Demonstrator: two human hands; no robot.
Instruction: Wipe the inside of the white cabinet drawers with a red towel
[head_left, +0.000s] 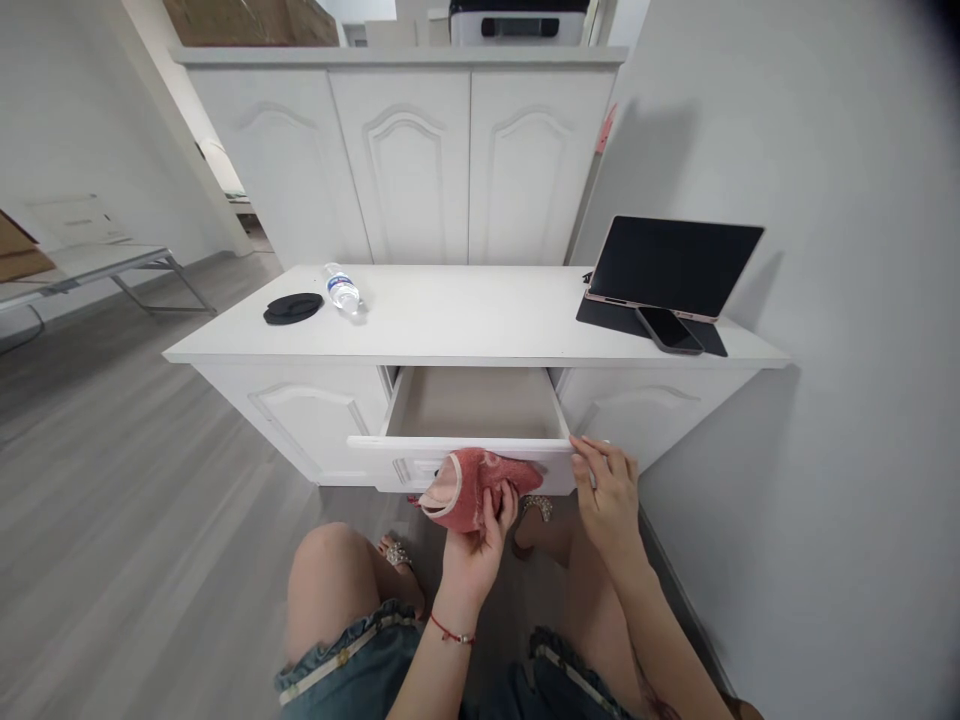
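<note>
My left hand is closed around a pink-red cloth, held just in front of the open drawer of a low white cabinet. My right hand rests with fingers stretched out on the drawer's front right corner. The drawer's inside looks bare and beige.
On the cabinet top lie a water bottle on its side, a black round object, a tablet propped on its case and a phone. A wall stands close on the right. Tall white cupboards are behind. My knees are below.
</note>
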